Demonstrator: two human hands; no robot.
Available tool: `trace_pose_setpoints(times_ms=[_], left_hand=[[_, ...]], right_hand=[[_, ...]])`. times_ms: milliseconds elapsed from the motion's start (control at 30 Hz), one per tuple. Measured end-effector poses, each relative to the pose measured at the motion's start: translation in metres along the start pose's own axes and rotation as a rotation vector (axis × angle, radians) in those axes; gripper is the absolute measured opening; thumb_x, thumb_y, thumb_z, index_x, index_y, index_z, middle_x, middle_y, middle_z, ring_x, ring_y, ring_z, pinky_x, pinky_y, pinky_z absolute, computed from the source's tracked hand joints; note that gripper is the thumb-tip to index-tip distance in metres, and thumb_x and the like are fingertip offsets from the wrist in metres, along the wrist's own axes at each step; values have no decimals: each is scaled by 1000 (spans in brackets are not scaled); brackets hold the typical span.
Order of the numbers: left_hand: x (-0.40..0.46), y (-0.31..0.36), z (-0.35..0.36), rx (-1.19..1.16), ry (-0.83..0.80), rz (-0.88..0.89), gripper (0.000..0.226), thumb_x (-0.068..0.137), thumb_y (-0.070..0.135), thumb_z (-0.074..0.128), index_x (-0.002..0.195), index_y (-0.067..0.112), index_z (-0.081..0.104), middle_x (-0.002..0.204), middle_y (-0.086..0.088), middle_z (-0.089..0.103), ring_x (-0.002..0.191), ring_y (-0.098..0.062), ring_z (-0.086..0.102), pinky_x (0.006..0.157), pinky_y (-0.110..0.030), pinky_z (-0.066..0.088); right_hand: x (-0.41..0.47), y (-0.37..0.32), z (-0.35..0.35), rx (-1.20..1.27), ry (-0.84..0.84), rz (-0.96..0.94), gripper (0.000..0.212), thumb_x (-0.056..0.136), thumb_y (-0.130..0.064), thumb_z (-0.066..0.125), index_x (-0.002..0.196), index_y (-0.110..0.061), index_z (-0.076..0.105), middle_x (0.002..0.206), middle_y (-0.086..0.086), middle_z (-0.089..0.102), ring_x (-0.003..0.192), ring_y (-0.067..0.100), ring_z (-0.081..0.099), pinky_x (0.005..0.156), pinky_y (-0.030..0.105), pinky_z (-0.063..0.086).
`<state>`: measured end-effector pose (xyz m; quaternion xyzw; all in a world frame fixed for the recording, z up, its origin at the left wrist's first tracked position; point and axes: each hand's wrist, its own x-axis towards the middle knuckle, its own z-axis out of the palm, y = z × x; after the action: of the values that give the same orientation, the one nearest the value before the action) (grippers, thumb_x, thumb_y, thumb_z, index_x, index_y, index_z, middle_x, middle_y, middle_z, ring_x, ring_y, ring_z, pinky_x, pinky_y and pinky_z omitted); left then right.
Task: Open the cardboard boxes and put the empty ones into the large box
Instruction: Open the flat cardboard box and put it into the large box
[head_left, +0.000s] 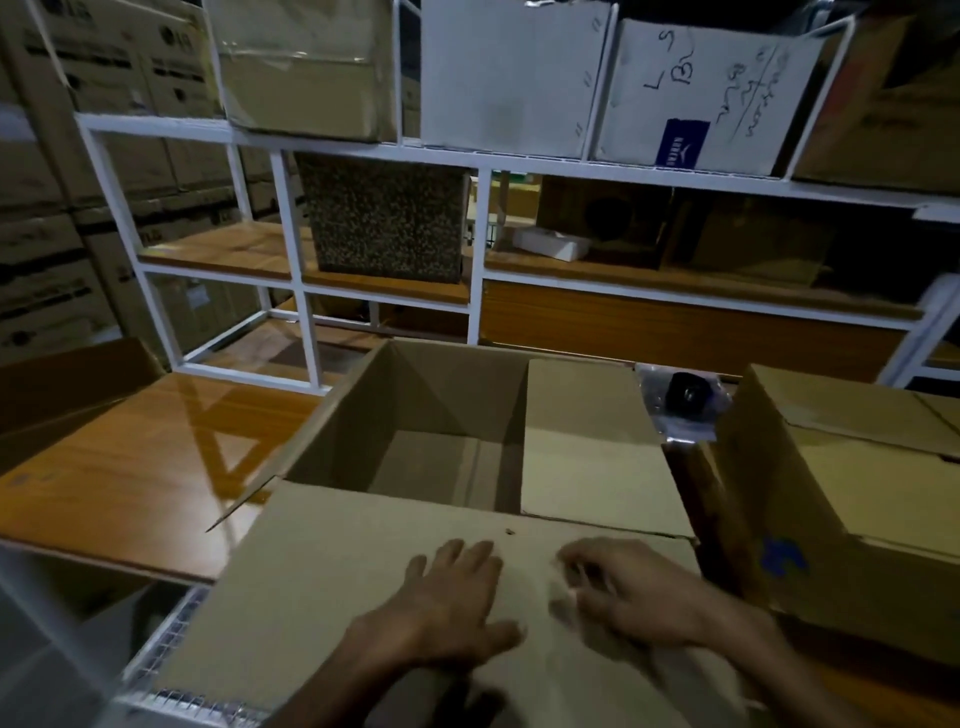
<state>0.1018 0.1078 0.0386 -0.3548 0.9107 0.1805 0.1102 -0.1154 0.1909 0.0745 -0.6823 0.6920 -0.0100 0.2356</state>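
Item: open cardboard box (441, 415), centre of the wooden table (130, 467), interior apparently empty, right inner flap (587, 441) folded across the opening. Near flap (363, 571) folded out toward the person. Left hand (447, 603) lies spread flat on that flap; right hand (634, 592), beside it, blurred with fingers curled, grip cannot be told. Second box (852, 493) right of the open box, flaps partly shut. Handling, judged: light, stiff but creasable corrugated board; best taken by opposite walls or rim, not by loose flaps.

Open, empty brown cardboard box (415, 441) upright, near flap folded outward.
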Motion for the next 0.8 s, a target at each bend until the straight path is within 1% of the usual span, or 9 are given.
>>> trace_pose_setpoints(times_ms=[67, 233, 333, 400, 533, 633, 700, 733, 800], left_hand=[[20, -5, 19, 3, 106, -47, 77, 96, 58, 43, 158, 22, 16, 167, -1, 7, 151, -29, 7, 121, -58, 8], [69, -20, 21, 132, 541, -51, 47, 99, 48, 45, 137, 20, 43, 140, -7, 40, 124, -25, 37, 110, -42, 32], [77, -36, 19, 112, 576, -86, 42, 100, 50, 43, 130, 21, 51, 130, -3, 51, 115, -22, 44, 96, -36, 37], [77, -44, 23, 115, 533, -126, 34, 101, 46, 41, 123, 23, 54, 124, -1, 57, 113, -21, 48, 94, -35, 34], [77, -47, 28, 41, 494, -128, 29, 96, 25, 54, 125, 25, 56, 132, 0, 56, 120, -19, 46, 104, -36, 30], [79, -48, 26, 17, 464, -154, 48, 96, 23, 57, 142, 19, 47, 144, -5, 50, 134, -23, 40, 117, -43, 19], [78, -49, 25, 49, 477, -164, 50, 96, 21, 56, 144, 19, 45, 145, -5, 49, 135, -23, 39, 116, -42, 19], [78, -49, 24, 68, 485, -165, 50, 96, 21, 56, 144, 19, 45, 145, -5, 50, 135, -23, 40, 115, -40, 20], [79, -52, 25, 96, 496, -152, 50, 96, 22, 54, 145, 19, 44, 146, -5, 49, 135, -23, 40, 112, -40, 22]], right_hand=[[5, 2, 30, 69, 48, -15, 47, 94, -51, 51, 138, -34, 48, 138, -11, 53, 121, 7, 49, 104, 27, 40], [30, -10, 70, 131, 314, -115, 39, 101, -38, 43, 139, -28, 44, 137, -6, 49, 126, 13, 44, 102, 23, 33], [45, -33, 66, 218, 479, -183, 32, 103, -31, 43, 134, -28, 48, 134, -8, 50, 118, 0, 40, 97, 4, 22], [59, -47, 57, 240, 525, -184, 34, 103, -30, 44, 136, -23, 48, 135, -6, 50, 117, 1, 39, 95, 2, 21], [101, -66, 38, 323, 407, -57, 54, 102, -47, 42, 148, -20, 37, 151, 3, 42, 137, 18, 40, 112, 33, 32], [127, -71, 38, 390, 302, 76, 65, 100, -57, 36, 151, -17, 34, 155, 8, 38, 140, 25, 38, 114, 42, 33], [143, -73, 39, 344, 260, 147, 68, 99, -61, 32, 145, -12, 39, 151, 14, 43, 138, 31, 41, 113, 46, 33], [150, -73, 38, 303, 239, 182, 71, 98, -62, 29, 145, -10, 39, 152, 17, 41, 141, 33, 37, 116, 48, 28], [159, -74, 36, 245, 197, 246, 79, 97, -64, 28, 153, -8, 26, 162, 22, 18, 151, 38, 8, 122, 51, 6]])
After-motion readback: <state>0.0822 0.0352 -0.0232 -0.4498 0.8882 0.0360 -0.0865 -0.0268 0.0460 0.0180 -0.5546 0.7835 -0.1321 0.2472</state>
